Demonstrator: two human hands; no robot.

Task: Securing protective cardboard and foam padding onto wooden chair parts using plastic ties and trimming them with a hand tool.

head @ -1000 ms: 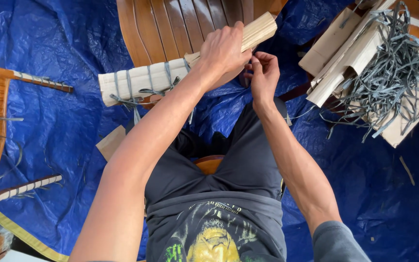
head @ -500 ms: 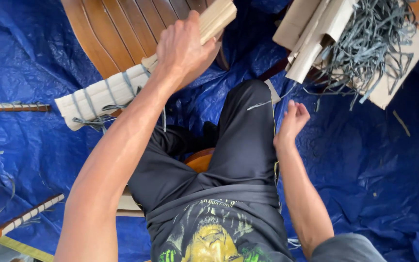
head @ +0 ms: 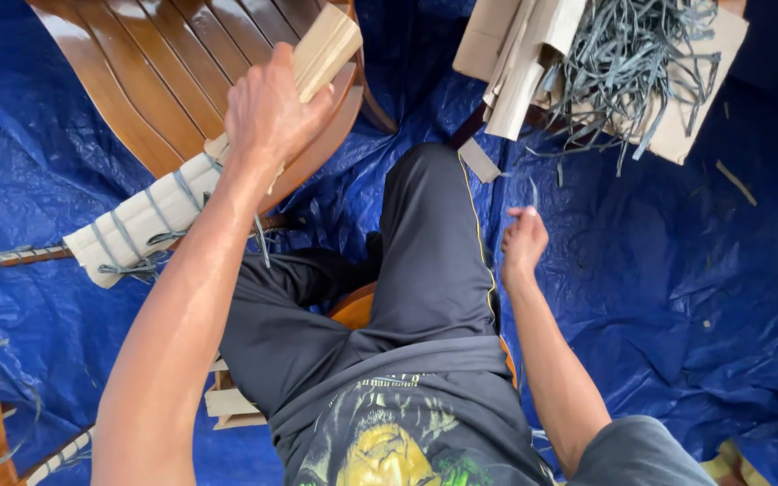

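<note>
The left grip (head: pixel 272 112) is closed around a pale wooden bundle (head: pixel 150 216) bound with grey straps, held over a brown slatted chair (head: pixel 164 76). The right grip (head: pixel 522 241) is loosely curled, holding nothing, above the blue tarp (head: pixel 659 288), beside the knee. Grey strips (head: pixel 628 54) lie on cardboard (head: pixel 686 126) beyond.

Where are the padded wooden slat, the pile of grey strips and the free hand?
Slat (head: pixel 150 216), head view, white padded end.
Grey strips (head: pixel 628 54), head view, middle of pile.
Right hand (head: pixel 522 241), head view, back of fist.
</note>
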